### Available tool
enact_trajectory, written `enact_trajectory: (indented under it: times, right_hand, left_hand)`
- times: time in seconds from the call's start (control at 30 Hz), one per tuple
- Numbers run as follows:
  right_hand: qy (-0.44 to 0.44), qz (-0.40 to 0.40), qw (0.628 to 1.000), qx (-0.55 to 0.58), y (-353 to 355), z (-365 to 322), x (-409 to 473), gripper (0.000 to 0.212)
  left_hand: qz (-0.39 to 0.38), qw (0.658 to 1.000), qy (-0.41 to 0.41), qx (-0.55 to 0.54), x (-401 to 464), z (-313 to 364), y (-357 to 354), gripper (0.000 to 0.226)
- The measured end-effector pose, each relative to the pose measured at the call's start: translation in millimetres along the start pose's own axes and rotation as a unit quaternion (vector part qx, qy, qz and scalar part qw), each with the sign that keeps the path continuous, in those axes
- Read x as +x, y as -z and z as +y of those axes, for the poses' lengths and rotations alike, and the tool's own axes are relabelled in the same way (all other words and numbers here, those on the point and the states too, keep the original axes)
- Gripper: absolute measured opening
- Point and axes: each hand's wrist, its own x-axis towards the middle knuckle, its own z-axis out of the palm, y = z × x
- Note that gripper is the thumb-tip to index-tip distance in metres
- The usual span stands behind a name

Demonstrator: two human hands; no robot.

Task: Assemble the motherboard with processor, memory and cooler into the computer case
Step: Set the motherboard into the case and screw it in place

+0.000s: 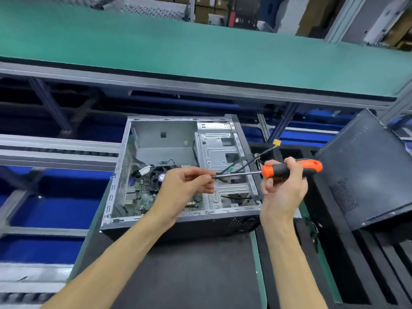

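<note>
An open computer case (223,217) lies on its side on a dark mat. Inside it, at the lower left, sits the green motherboard (142,197) with a black cooler fan (158,176). Above the case my right hand (283,186) grips the orange and black handle of a screwdriver (292,168), held level with its shaft pointing left. At the shaft's tip my left hand (189,181) pinches with its fingertips; whether a screw sits there I cannot tell. Loose cables (256,158) with a yellow plug hang over the case's right edge.
The black side panel (367,170) leans tilted at the right. A green shelf (200,47) overhangs the bench at the back. Blue bins and metal rails (44,208) lie to the left. The dark mat (189,275) reaches toward me.
</note>
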Motion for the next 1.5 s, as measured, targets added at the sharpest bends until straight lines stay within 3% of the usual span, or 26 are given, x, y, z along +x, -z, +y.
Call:
enact_trajectory:
  times: [0.1,0.23,0.4,0.63,1.1,1.2,1.33,1.5]
  right_hand:
    - [-0.017,-0.004,1.0,-0.01,-17,13,-5,0.024]
    - [-0.027,-0.011,0.999,-0.015,-37,26,-10,0.021]
    - [-0.043,-0.014,0.999,-0.019,-55,39,-12,0.024]
    - [-0.048,-0.066,0.996,-0.038,-68,49,-7,0.02]
    - [-0.074,-0.096,0.993,-0.014,-81,57,22,0.026]
    - [-0.078,-0.122,0.989,-0.017,-86,60,26,0.025]
    - [-0.081,-0.199,0.975,-0.057,-99,69,20,0.014]
    - [-0.09,-0.337,0.925,-0.154,-115,91,-1,0.017]
  left_hand:
    - [0.041,0.997,-0.052,0.045,4,0,17,0.015]
    - [0.044,0.999,-0.031,-0.002,13,6,42,0.012]
    - [0.035,0.997,-0.053,0.033,20,12,63,0.016]
    - [0.04,0.999,0.013,-0.032,26,16,78,0.012]
    - [0.079,0.995,0.017,-0.058,34,25,74,0.025]
    - [0.168,0.985,-0.021,0.024,36,22,87,0.02]
    - [0.278,0.926,-0.106,0.231,32,12,115,0.018]
    - [0.344,0.878,-0.104,0.315,24,-1,149,0.011]
